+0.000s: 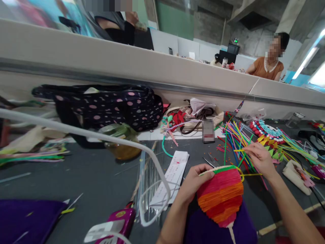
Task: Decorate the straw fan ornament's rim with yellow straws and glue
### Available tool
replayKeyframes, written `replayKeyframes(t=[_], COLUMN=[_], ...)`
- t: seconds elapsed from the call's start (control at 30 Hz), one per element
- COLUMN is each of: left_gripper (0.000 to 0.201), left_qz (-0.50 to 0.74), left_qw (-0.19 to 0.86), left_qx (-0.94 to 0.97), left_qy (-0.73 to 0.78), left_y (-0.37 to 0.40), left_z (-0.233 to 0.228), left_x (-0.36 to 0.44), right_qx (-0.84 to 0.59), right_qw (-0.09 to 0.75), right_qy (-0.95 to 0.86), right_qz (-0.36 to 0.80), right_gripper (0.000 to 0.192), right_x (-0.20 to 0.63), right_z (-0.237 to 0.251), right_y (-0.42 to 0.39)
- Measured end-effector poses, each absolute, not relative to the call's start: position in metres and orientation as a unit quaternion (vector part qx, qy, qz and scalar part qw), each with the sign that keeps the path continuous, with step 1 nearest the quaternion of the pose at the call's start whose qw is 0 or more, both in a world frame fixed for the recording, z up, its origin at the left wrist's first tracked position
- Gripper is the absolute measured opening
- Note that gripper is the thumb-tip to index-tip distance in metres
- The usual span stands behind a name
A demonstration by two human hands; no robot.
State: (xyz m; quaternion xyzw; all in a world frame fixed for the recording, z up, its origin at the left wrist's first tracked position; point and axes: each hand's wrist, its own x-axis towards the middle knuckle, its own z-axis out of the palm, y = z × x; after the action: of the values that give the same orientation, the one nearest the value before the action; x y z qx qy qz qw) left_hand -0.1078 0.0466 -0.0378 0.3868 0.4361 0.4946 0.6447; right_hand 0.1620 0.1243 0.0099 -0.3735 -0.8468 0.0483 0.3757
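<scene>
My left hand is closed on the upper left edge of a fan-shaped craft piece, its thumb on the front. The piece has pink, orange and red bands, a green strip along its top edge and a pale stem pointing down. My right hand, up and to the right of the piece, pinches a thin yellow strip. More yellow strip curls at the piece's upper right corner; whether both are one length I cannot tell. Beneath the piece lies a dark purple cloth.
Colourful strips lie beyond my right hand, near a round beaded piece. Scissors, a paper list, a glass jar and a dotted bag are on the table. A white tube arches across the left. People sit behind the partition.
</scene>
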Motion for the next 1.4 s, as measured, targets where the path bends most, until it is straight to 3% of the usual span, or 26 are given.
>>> replayKeyframes(t=[0.23,1.03,1.4], left_gripper=[0.024,0.031,0.032], left_qz=[0.502,0.502,0.507], left_qw=[0.64,0.65,0.635], left_qx=[0.399,0.391,0.396], left_qy=[0.422,0.415,0.428], left_y=[0.045,0.048,0.048], left_z=[-0.034,-0.038,-0.037], left_x=[-0.108,-0.107,-0.109], right_qx=[-0.277,-0.318,-0.31], right_qw=[0.297,0.244,0.219], right_qy=[-0.912,-0.909,-0.922], right_qz=[0.051,0.116,0.079], right_gripper=[0.024,0.023,0.022], right_x=[0.122,0.089,0.083], right_z=[0.051,0.042,0.043], right_y=[0.092,0.082,0.08])
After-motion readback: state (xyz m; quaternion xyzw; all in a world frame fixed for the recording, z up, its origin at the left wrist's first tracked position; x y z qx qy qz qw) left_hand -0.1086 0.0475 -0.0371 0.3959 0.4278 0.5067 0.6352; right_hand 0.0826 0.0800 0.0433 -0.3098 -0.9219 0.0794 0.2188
